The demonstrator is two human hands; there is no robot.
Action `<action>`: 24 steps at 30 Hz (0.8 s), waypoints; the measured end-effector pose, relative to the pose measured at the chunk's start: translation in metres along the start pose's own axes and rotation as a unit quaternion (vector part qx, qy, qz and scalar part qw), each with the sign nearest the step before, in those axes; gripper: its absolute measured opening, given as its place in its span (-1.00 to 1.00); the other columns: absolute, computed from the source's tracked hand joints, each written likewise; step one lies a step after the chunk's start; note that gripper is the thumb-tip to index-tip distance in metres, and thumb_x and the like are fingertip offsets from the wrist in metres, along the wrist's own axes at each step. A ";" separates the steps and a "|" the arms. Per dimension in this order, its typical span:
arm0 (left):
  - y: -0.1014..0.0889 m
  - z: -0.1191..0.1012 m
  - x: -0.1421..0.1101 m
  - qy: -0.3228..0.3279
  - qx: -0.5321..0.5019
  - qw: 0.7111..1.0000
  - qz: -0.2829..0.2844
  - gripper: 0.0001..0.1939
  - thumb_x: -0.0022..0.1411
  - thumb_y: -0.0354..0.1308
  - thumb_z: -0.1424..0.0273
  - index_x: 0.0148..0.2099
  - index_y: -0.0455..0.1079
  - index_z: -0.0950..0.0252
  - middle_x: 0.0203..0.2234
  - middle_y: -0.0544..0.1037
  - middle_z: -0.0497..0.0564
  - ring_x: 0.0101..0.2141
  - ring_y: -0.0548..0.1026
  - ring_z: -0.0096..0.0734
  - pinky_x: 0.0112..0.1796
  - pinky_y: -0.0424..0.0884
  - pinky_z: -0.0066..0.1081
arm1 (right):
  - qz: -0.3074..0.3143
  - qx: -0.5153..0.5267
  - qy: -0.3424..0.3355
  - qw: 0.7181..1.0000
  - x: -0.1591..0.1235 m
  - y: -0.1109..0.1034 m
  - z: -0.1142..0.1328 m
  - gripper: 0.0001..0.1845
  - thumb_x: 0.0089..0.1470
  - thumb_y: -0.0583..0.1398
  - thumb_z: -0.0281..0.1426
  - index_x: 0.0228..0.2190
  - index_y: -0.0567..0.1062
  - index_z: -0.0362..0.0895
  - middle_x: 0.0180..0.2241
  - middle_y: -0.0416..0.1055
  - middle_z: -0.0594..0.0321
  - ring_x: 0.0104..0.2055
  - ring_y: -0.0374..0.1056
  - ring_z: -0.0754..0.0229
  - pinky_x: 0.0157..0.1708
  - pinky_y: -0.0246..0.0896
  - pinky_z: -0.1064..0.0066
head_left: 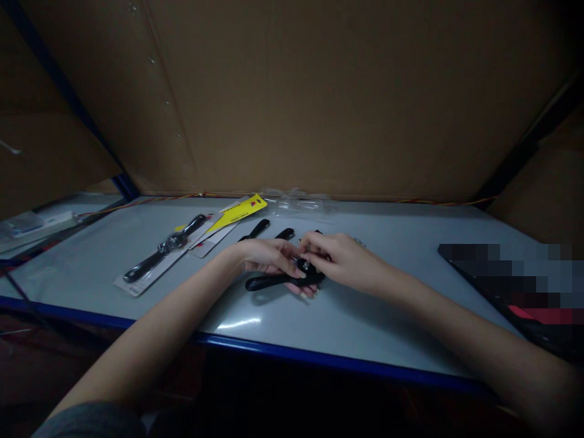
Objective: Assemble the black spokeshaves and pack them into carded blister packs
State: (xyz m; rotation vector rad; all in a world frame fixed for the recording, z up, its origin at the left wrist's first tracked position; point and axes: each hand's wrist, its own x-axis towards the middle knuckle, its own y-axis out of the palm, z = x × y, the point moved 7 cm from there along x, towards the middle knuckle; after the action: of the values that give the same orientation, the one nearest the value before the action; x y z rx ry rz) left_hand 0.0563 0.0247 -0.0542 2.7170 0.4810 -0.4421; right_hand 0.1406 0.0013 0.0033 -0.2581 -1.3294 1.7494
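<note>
Mid-frame on the grey table (91, 274), the left hand (269, 258) curls partly closed around a black watch (278, 282), and the right hand (342, 258) pinches its dark middle between bunched fingers. The watch's strap lies almost sideways, its free end pointing left. Two black straps (258, 229) lie just beyond the hands; upper left, another watch (166, 246) rests on a backing card (150, 271), near a yellow card (237, 213).

The left hand (269, 258) and right hand (344, 258) are hiding the middle of the watch strap (269, 282), pixelation is blurring the dark panel (502, 286), and the view's edge is cutting off a pale packet (31, 225).
</note>
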 end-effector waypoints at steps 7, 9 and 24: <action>-0.001 0.000 0.000 0.001 0.004 1.000 -0.006 -0.65 0.00 0.26 0.59 -0.10 0.38 0.46 -0.35 0.58 0.11 -0.36 0.55 -0.39 -0.27 0.45 -0.41 | 0.026 -0.093 -0.044 0.994 -0.001 -0.015 0.011 -0.86 0.07 0.10 -0.40 -0.51 0.36 -0.13 -0.54 0.32 0.34 -0.50 0.14 0.34 -0.48 -0.13 0.46; -0.002 -0.001 0.000 0.006 0.006 1.000 -0.008 -0.66 0.00 0.25 0.61 -0.11 0.40 0.46 -0.36 0.58 0.08 -0.37 0.55 -0.44 -0.29 0.44 -0.47 | 0.035 -0.112 -0.049 0.992 -0.003 -0.015 0.015 -0.82 0.06 0.12 -0.35 -0.53 0.36 -0.13 -0.57 0.32 0.34 -0.51 0.12 0.33 -0.45 -0.13 0.44; -0.002 0.001 -0.001 -0.006 0.025 0.999 -0.027 -0.70 -0.03 0.28 0.55 -0.17 0.40 0.44 -0.37 0.57 0.07 -0.40 0.54 -0.45 -0.37 0.43 -0.50 | 0.014 0.113 0.165 0.980 -0.001 0.005 -0.014 -0.59 0.08 0.03 -0.26 -0.70 0.36 -0.17 -0.71 0.25 0.31 -0.64 0.11 0.34 -0.62 -0.14 0.47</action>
State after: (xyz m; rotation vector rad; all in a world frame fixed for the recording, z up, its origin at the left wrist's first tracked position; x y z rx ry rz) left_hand 0.0543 0.0263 -0.0553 2.7541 0.5479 -0.4900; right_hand 0.1470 0.0101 -0.0070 -0.4196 -0.8869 1.7725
